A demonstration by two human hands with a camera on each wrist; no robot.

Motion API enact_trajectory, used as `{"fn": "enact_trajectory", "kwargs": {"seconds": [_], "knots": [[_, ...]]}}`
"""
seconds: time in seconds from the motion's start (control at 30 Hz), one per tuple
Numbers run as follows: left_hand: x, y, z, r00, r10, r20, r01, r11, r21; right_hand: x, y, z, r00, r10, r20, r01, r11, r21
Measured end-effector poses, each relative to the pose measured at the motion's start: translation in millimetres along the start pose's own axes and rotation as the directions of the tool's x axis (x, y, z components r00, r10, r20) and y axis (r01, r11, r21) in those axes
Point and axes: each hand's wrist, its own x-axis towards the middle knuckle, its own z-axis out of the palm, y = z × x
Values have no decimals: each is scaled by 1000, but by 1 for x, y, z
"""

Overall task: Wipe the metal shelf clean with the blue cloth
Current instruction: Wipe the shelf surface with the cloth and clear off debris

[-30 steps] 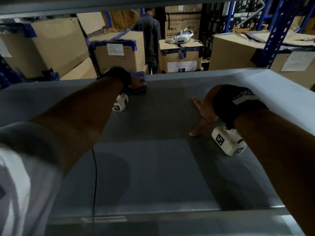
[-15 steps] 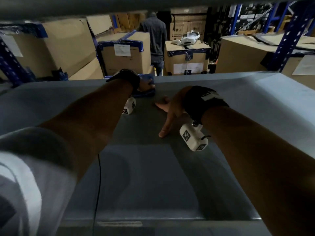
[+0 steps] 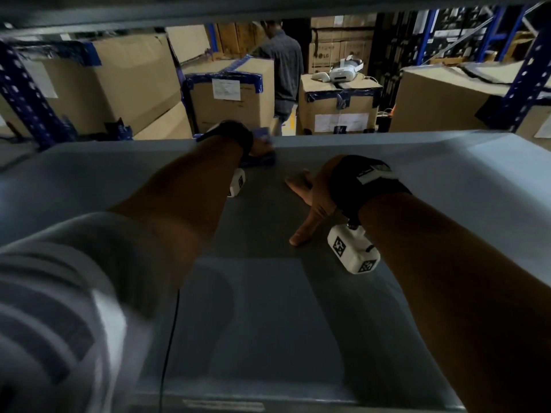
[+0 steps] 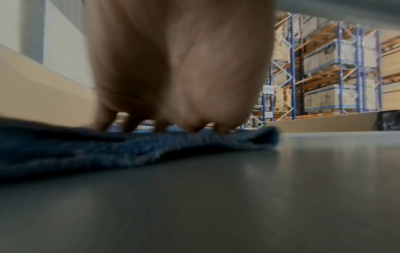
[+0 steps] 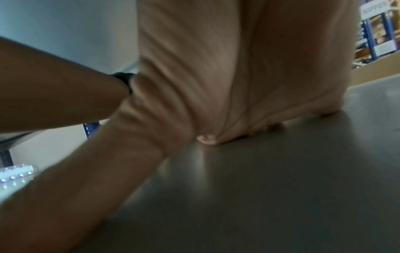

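The grey metal shelf (image 3: pixel 268 323) fills the head view. A blue cloth (image 3: pixel 260 161) lies near its far edge, left of centre. My left hand (image 3: pixel 263 149) presses down on the cloth with its fingers spread. In the left wrist view the fingertips (image 4: pixel 190 127) stand on the rumpled cloth (image 4: pixel 108 154). My right hand (image 3: pixel 310 201) rests flat on the bare shelf just right of the cloth, fingers apart and thumb pointing toward me. The right wrist view shows that palm (image 5: pixel 238 68) on the metal (image 5: pixel 259 188); it holds nothing.
Another shelf board (image 3: pixel 208 10) hangs close overhead. Beyond the far edge stand taped cardboard boxes (image 3: pixel 229 93), one with a white headset (image 3: pixel 346 68) on top, and a person (image 3: pixel 281 70) with their back turned. Blue rack uprights (image 3: pixel 524 73) stand at both sides.
My right hand has slid left across the shelf, closer to the left hand. The left hand stays on the cloth at the far edge.
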Motion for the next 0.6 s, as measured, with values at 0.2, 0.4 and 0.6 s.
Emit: {"fn": "enact_trajectory", "kwargs": {"seconds": [0.2, 0.4, 0.6], "knots": [[-37, 21, -5, 996, 30, 88, -33, 999, 40, 7, 1, 4, 997, -7, -73, 0, 995, -102], [-31, 11, -11, 998, -60, -34, 63, 991, 121, 6, 0, 4, 999, 12, -51, -19, 990, -138], [-28, 29, -6, 990, 95, 101, -93, 995, -27, 5, 0, 3, 999, 3, -44, -9, 989, -145]]}}
